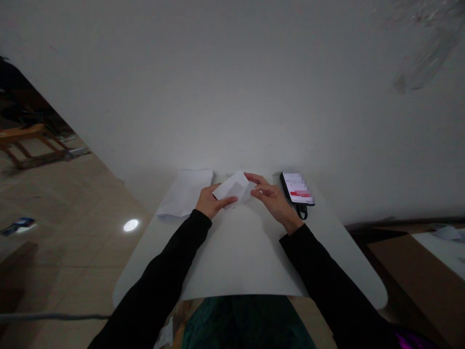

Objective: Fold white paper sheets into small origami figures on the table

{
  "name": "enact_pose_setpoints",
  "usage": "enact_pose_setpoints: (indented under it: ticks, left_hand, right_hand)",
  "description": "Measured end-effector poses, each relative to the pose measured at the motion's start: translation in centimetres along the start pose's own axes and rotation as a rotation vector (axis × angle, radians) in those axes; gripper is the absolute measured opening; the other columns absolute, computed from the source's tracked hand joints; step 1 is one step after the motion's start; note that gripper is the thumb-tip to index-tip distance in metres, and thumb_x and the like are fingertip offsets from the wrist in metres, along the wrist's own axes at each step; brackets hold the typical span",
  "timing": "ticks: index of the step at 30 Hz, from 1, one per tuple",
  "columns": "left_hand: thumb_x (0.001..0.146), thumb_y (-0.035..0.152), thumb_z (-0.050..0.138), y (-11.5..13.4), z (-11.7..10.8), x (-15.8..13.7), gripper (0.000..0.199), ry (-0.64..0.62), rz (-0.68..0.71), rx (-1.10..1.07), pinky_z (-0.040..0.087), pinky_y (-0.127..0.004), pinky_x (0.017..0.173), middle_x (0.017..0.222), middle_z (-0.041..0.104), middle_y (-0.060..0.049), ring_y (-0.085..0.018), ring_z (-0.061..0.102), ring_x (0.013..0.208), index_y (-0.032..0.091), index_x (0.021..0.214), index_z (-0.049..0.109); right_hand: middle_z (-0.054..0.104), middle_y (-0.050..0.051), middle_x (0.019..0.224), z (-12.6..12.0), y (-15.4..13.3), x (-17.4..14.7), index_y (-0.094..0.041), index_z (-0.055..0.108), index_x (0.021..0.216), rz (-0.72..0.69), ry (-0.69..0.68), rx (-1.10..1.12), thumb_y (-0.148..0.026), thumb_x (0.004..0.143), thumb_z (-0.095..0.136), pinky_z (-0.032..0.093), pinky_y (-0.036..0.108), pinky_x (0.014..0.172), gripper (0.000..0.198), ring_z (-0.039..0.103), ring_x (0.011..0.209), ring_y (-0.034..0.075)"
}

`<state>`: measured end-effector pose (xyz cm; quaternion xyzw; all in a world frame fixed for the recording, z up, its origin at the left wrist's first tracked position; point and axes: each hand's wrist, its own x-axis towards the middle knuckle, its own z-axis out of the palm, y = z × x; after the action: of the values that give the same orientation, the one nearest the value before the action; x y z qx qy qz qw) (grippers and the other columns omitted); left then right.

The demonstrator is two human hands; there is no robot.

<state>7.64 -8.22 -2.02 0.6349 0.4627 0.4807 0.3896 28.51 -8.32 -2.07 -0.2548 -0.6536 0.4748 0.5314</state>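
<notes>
A folded piece of white paper point(232, 188) is held up over the white table point(240, 261). My left hand point(212, 200) grips its left side, the thumb lying across the near face. On the other side, my right hand point(271, 196) has its fingers bent around the paper's right edge, with thumb and fingertips close to a small flap. Whether those right fingertips pinch the flap or only touch it is hard to make out. Left of my hands, a stack of white paper sheets point(185, 191) lies on the table.
A phone point(298, 188) with a lit screen and a black cable lies at the table's right. Behind the table rises a grey-white wall point(232, 87). A cardboard box point(417, 271) stands right of the table, and a wooden stool point(25, 135) is at far left.
</notes>
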Motion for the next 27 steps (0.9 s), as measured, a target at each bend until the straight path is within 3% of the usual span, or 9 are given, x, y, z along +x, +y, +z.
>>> enact_pose_setpoints:
  ticks: [4,9,12,16,20,22,25,27]
  left_hand:
    - [0.057,0.035,0.079,-0.3,0.5,-0.1,0.036,-0.061,-0.046,-0.064,0.048,-0.027,0.052,0.065,0.067,-0.003,-0.019,0.061,0.057,0.011,0.081,0.068]
    - [0.054,0.032,0.081,-0.3,0.7,0.1,0.04,-0.012,0.046,0.026,0.049,-0.026,0.058,0.072,0.067,-0.002,-0.017,0.062,0.064,0.012,0.085,0.068]
    - [0.056,0.036,0.081,-0.5,0.6,0.3,0.053,0.046,0.049,-0.002,0.051,-0.025,0.061,0.084,0.068,-0.004,-0.016,0.062,0.069,0.014,0.101,0.064]
    - [0.06,0.039,0.081,-1.4,0.4,0.6,0.08,0.035,-0.01,-0.234,0.055,-0.029,0.061,0.084,0.069,-0.005,-0.017,0.066,0.067,0.016,0.128,0.045]
    - [0.066,0.038,0.078,-1.5,0.3,0.7,0.1,-0.023,-0.034,-0.364,0.058,-0.035,0.064,0.089,0.071,-0.006,-0.021,0.069,0.07,0.024,0.144,0.016]
    - [0.067,0.036,0.078,-1.0,0.2,0.6,0.088,-0.075,0.016,-0.331,0.058,-0.034,0.066,0.097,0.07,-0.008,-0.021,0.07,0.076,0.026,0.139,0.029]
    - [0.069,0.036,0.075,-0.4,0.2,0.4,0.039,-0.173,0.093,-0.168,0.056,-0.03,0.069,0.095,0.071,-0.007,-0.02,0.068,0.082,0.018,0.103,0.065]
    - [0.07,0.038,0.074,-0.4,0.2,0.2,0.027,-0.182,0.07,-0.073,0.055,-0.026,0.063,0.083,0.073,-0.006,-0.017,0.067,0.072,0.016,0.085,0.072]
  right_hand:
    - [0.065,0.004,0.117,0.4,0.2,0.0,-0.023,0.074,0.08,0.101,0.042,0.056,-0.041,0.081,0.065,0.046,0.037,0.094,0.02,0.058,0.109,0.021]
    - [0.069,0.003,0.095,0.4,0.1,0.0,-0.02,0.075,0.081,0.133,0.221,0.055,-0.038,0.078,0.068,0.051,0.033,0.082,0.019,0.062,0.085,0.016]
    - [0.069,0.0,0.082,0.0,-0.2,-0.1,-0.022,0.075,0.087,0.145,0.14,0.055,-0.032,0.071,0.074,0.052,0.032,0.077,0.019,0.063,0.078,0.014]
    - [0.073,0.0,0.083,-0.2,-0.2,-0.3,-0.024,0.071,0.105,0.204,-0.072,0.093,-0.024,0.058,0.083,0.056,0.035,0.077,0.048,0.068,0.079,0.017]
    - [0.074,0.003,0.097,-0.1,0.7,-0.3,-0.025,0.074,0.101,0.167,-0.047,0.03,-0.027,0.062,0.081,0.055,0.042,0.088,0.04,0.07,0.088,0.021]
    - [0.074,0.003,0.102,-0.1,1.0,-0.3,-0.027,0.074,0.1,0.103,0.001,-0.046,-0.03,0.068,0.077,0.054,0.041,0.089,0.032,0.069,0.093,0.022]
    - [0.073,0.003,0.103,-0.2,0.9,-0.4,-0.03,0.075,0.099,0.0,0.013,-0.169,-0.03,0.076,0.071,0.056,0.036,0.081,0.023,0.069,0.093,0.021]
    - [0.073,0.003,0.101,-0.3,0.7,-0.4,-0.031,0.075,0.095,-0.056,-0.005,-0.233,-0.029,0.079,0.068,0.055,0.033,0.076,0.018,0.068,0.092,0.02]
